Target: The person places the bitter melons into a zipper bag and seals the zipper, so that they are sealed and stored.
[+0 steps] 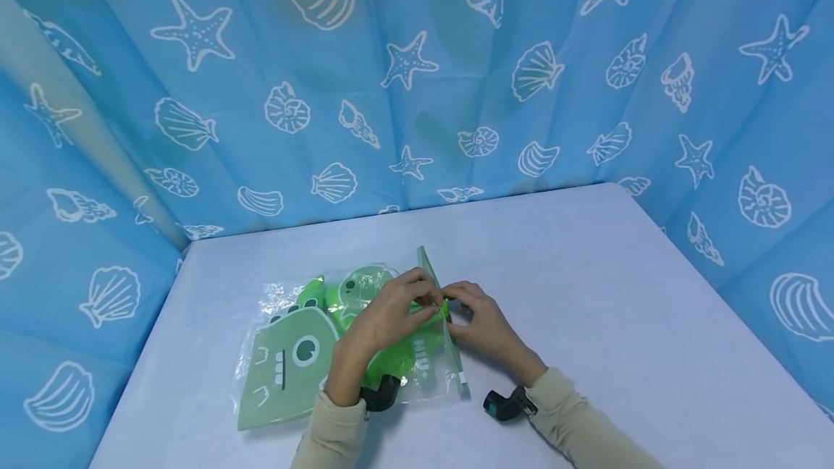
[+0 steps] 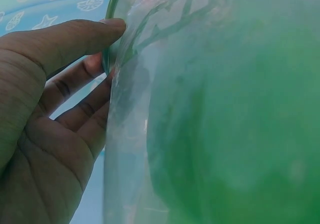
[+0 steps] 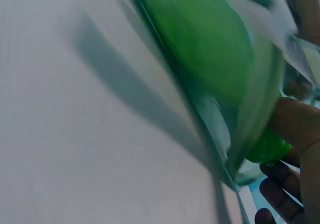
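Note:
A clear zip bag [image 1: 420, 382] printed with a green one-eyed monster lies on the table, its green-edged mouth facing right. Through the plastic show bright green, smooth things whose kind I cannot tell. My left hand [image 1: 389, 312] reaches over the bag and pinches the edge of its mouth; in the left wrist view, the thumb [image 2: 95, 34] and fingers are at that rim. At the same mouth, from the right, my right hand [image 1: 485, 320] holds the rounded end of a bright green thing [image 3: 270, 146] between thumb and fingers. The rest of that thing is hidden in the bag.
A white slider [image 1: 463, 378] sits near the front end of the bag's zip strip. The white-covered table [image 1: 586, 295] extends right of the bag. Blue curtains [image 1: 404, 121] with shell and starfish prints stand behind and on both sides.

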The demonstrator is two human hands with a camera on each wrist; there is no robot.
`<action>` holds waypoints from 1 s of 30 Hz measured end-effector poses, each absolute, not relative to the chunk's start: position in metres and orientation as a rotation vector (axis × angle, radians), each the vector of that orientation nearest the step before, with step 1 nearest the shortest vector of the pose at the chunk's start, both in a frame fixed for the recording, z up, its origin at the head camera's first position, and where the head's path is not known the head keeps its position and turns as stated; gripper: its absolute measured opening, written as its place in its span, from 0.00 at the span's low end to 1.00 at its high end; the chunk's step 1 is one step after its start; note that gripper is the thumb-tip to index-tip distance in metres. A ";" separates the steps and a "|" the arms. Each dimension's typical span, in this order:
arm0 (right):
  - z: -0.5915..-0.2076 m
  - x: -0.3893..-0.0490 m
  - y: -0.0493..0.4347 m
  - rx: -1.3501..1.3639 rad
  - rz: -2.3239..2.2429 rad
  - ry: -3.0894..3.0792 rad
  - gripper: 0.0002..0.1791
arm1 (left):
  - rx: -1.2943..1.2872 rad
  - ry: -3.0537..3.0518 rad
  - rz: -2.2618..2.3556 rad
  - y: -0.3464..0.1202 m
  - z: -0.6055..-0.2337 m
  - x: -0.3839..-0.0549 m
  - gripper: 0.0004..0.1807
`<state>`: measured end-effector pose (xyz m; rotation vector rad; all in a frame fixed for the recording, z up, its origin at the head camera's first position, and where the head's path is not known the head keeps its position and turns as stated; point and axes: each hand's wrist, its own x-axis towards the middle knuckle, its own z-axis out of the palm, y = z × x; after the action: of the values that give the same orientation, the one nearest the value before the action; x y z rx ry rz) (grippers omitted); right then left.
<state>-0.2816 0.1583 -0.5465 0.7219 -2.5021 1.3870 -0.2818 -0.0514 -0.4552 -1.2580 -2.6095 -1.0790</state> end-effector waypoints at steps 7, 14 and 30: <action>-0.545 -0.280 0.151 0.698 1.421 -2.534 0.26 | -1.259 -2.604 -1.085 -0.053 -0.454 -0.283 0.03; -0.541 -0.279 0.158 0.704 1.380 -2.529 0.25 | -1.265 -2.580 -1.107 -0.055 -0.453 -0.283 0.04; -0.484 -0.304 0.194 0.633 2.133 -2.156 0.19 | -1.406 -2.174 -1.440 -0.055 -0.408 -0.257 0.06</action>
<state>-0.3037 0.1943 -0.4835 0.6327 -2.1556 2.1326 -0.2573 -0.0552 -0.4083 -1.4058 -2.1745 -1.4402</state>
